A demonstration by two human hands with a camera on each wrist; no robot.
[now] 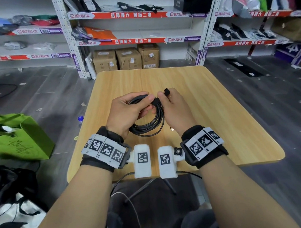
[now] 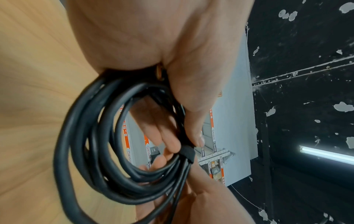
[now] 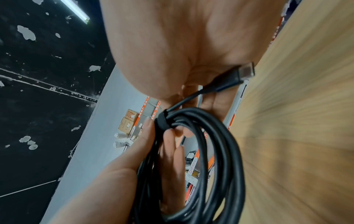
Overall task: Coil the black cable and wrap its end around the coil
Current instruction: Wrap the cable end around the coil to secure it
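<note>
The black cable (image 1: 152, 123) is wound into a coil of several loops and held just above the wooden table (image 1: 213, 125). My left hand (image 1: 141, 103) grips the coil's top, thumb over the loops and fingers (image 2: 168, 144) through the ring. A black band (image 2: 186, 153) binds the loops beside the thumb; it also shows in the right wrist view as the band (image 3: 162, 122). My right hand (image 1: 163, 97) pinches the cable's free end right of the band. The end's black plug (image 3: 239, 74) lies across its palm and sticks up as the plug (image 1: 166, 91). A gold plug tip (image 2: 159, 72) peeks from my left palm.
A green bag (image 1: 17, 138) and a small bottle (image 1: 80, 119) stand on the floor to the table's left. Cardboard boxes (image 1: 128, 59) sit under shelves (image 1: 125, 15) of parcels behind the table. A dark bag (image 1: 8, 186) lies at the near left.
</note>
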